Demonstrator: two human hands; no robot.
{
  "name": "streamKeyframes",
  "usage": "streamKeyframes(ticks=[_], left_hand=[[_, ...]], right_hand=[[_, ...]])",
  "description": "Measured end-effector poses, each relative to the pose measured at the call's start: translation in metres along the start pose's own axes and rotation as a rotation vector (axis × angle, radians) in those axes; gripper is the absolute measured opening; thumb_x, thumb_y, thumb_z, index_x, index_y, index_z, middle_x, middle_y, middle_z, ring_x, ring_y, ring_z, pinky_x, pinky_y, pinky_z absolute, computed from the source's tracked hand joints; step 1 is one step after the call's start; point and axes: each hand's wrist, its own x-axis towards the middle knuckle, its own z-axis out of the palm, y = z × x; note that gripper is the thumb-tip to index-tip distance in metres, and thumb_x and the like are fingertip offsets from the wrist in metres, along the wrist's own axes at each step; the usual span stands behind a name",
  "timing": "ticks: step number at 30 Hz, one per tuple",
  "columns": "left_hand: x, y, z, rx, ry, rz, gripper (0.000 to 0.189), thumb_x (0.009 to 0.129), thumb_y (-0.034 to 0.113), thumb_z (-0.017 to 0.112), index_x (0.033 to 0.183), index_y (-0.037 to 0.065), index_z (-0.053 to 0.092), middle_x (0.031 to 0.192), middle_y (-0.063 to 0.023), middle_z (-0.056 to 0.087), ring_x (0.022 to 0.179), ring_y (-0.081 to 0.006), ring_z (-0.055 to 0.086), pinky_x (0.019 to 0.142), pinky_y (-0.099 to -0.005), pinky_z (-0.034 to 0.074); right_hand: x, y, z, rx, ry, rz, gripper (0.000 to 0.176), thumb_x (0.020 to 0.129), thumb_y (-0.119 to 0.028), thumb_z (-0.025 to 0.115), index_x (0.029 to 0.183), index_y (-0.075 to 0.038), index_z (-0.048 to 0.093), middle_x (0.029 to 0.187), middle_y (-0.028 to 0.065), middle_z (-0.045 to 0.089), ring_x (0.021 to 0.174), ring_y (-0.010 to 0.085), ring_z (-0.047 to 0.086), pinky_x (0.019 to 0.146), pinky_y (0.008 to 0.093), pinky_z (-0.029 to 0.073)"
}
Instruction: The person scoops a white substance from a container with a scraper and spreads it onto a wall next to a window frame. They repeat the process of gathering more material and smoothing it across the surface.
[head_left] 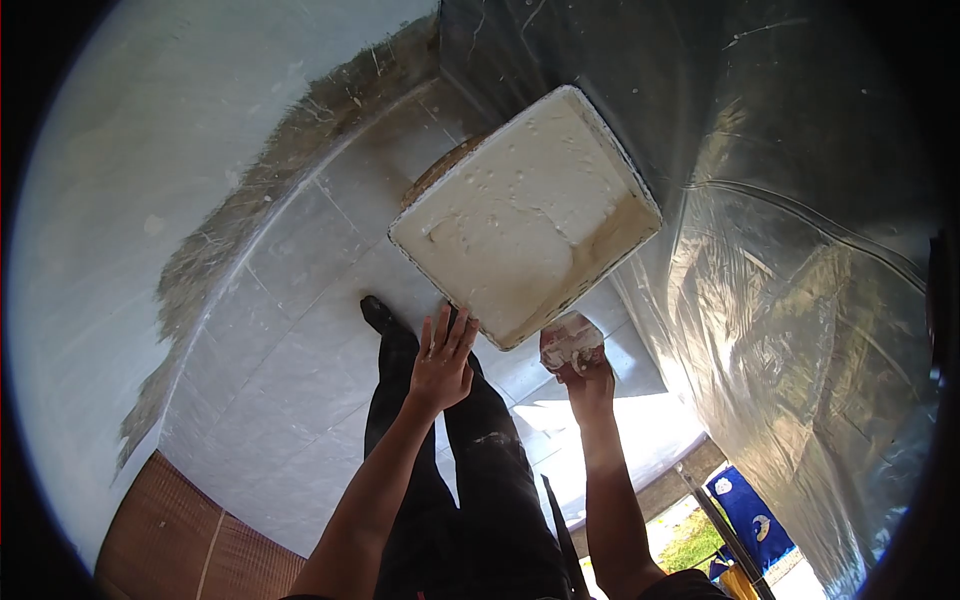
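Observation:
A large rectangular tray (486,336) holds off-white wet paste (520,200), thick across most of it and scraped thinner along the right side. My left hand (443,365) is at the tray's near corner, fingers spread and fingertips right at the rim, with white smears on them. My right hand (588,378) is closed around a small paste-smeared object (571,342), held just below the tray's lower right edge. White paste coats the object, and I cannot tell its kind.
A round brown support (440,170) shows under the tray. On the left a wall (150,190) is partly coated white above a bare strip. Plastic sheeting (760,330) hangs on the right. My feet stand on a tiled floor (290,300). A blue cloth (750,520) shows lower right.

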Motion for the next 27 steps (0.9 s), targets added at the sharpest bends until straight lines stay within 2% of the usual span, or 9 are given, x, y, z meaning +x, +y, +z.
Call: streamKeyframes(ticks=[2,3,7,10,18,21,23,26,27], left_hand=[[-0.001,-0.001,0.001,0.019,0.002,-0.004,0.085,0.082,0.016,0.065,0.16,0.01,0.031,0.168,-0.0156,0.024,0.156,-0.0394,0.018,0.126,-0.0583,0.011],[-0.001,-0.001,0.0,0.031,-0.007,-0.003,0.086,0.082,0.017,0.066,0.16,0.011,0.031,0.168,-0.0154,0.024,0.156,-0.04,0.019,0.126,-0.0584,0.012],[0.0,-0.003,-0.005,0.08,-0.031,0.009,0.09,0.08,0.017,0.071,0.161,0.013,0.031,0.167,-0.0144,0.024,0.155,-0.0419,0.02,0.126,-0.0581,0.015],[-0.001,-0.005,-0.005,0.121,-0.044,0.019,0.093,0.079,0.017,0.074,0.161,0.014,0.03,0.168,-0.0148,0.024,0.154,-0.0433,0.02,0.126,-0.0576,0.016],[-0.023,-0.005,-0.004,0.194,-0.19,-0.12,0.096,0.08,0.019,0.073,0.163,0.013,0.023,0.168,-0.0189,0.019,0.154,-0.049,0.015,0.126,-0.0585,0.015],[-0.02,0.003,0.007,0.067,-0.168,-0.253,0.094,0.083,0.017,0.069,0.163,0.009,0.019,0.168,-0.0221,0.015,0.153,-0.0529,0.012,0.125,-0.0608,0.015],[-0.014,0.007,0.012,-0.023,-0.12,-0.327,0.092,0.084,0.016,0.066,0.163,0.007,0.018,0.168,-0.0238,0.013,0.152,-0.0548,0.01,0.124,-0.0625,0.015],[-0.001,0.015,0.008,-0.348,0.007,-0.449,0.088,0.087,0.013,0.06,0.162,0.006,0.016,0.167,-0.0257,0.013,0.152,-0.0552,0.01,0.124,-0.0606,0.016],[0.003,0.016,0.006,-0.418,0.043,-0.459,0.083,0.088,0.013,0.059,0.161,0.004,0.02,0.163,-0.0274,0.024,0.151,-0.0528,0.019,0.123,-0.0572,0.022]], right_hand=[[0.013,0.007,0.006,-0.245,-0.058,-0.064,0.055,0.084,-0.013,0.066,0.137,-0.002,0.052,0.114,0.0113,0.063,0.089,0.0204,0.065,0.068,0.0332,0.053],[0.014,-0.001,0.018,0.123,0.04,0.08,0.051,0.084,-0.008,0.057,0.135,-0.003,0.053,0.111,0.0106,0.063,0.086,0.0197,0.065,0.066,0.033,0.052],[0.013,0.027,-0.009,0.171,0.085,0.149,0.058,0.078,-0.001,0.051,0.136,-0.003,0.053,0.116,0.0109,0.064,0.088,0.0203,0.064,0.064,0.0322,0.051],[-0.005,0.027,-0.015,0.094,0.298,0.215,0.06,0.077,-0.001,0.052,0.136,-0.006,0.053,0.12,0.0115,0.063,0.094,0.0217,0.065,0.065,0.0324,0.053],[0.008,-0.019,-0.018,-0.296,0.283,-0.148,0.041,0.083,0.006,0.057,0.122,-0.003,0.049,0.116,0.0108,0.062,0.101,0.0201,0.065,0.084,0.0345,0.057],[0.017,-0.053,0.021,-0.275,0.054,-0.192,0.038,0.084,0.008,0.057,0.12,0.0,0.05,0.111,0.0091,0.063,0.098,0.0197,0.065,0.085,0.0319,0.054],[0.025,-0.064,0.049,-0.644,-0.123,-0.245,0.033,0.086,0.007,0.059,0.118,0.002,0.053,0.106,0.0109,0.068,0.096,0.0193,0.067,0.086,0.0304,0.052],[0.024,-0.073,0.091,-0.875,-0.27,-0.288,0.028,0.088,0.006,0.058,0.116,0.003,0.057,0.102,0.0148,0.072,0.095,0.0185,0.068,0.087,0.0299,0.051],[0.029,-0.065,0.095,-0.877,-0.318,-0.321,0.028,0.089,0.006,0.057,0.117,0.001,0.059,0.104,0.0206,0.073,0.099,0.0262,0.072,0.089,0.0336,0.052]])
